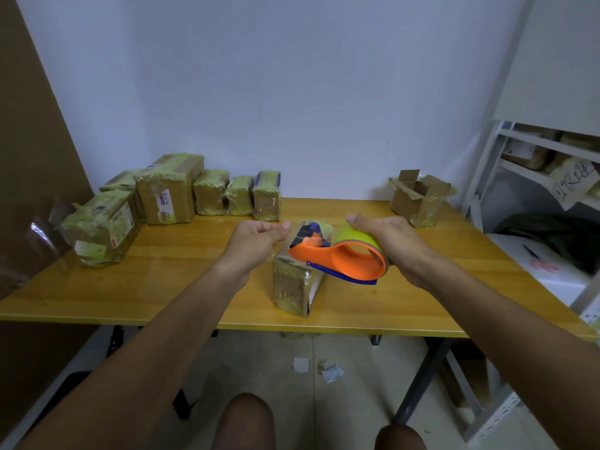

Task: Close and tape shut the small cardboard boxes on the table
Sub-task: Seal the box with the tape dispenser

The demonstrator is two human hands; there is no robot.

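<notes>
1. Taped boxes (168,193) sit in a row well left of and beyond the left hand (256,240), seemingly finished
2. Left hand's fingers are curled; whether they pinch the tape end I cannot tell
3. Small box (297,280) stands between the hands, mid-taping by my judgement
4. Right hand (386,241) grips the orange dispenser (341,259) over it; next comes cutting the tape
5. Open box (420,198) waits beyond the right hand

Occlusion: orange plastic tape dispenser (337,259) covers top of tape-wrapped brown cardboard box (293,284), centre frame | Labels: print on taped boxes (165,190), left of frame, unreadable | Cut off: grey metal shelf (548,164), right edge | Left hand (256,238): fingertip contact indeterminate.
</notes>
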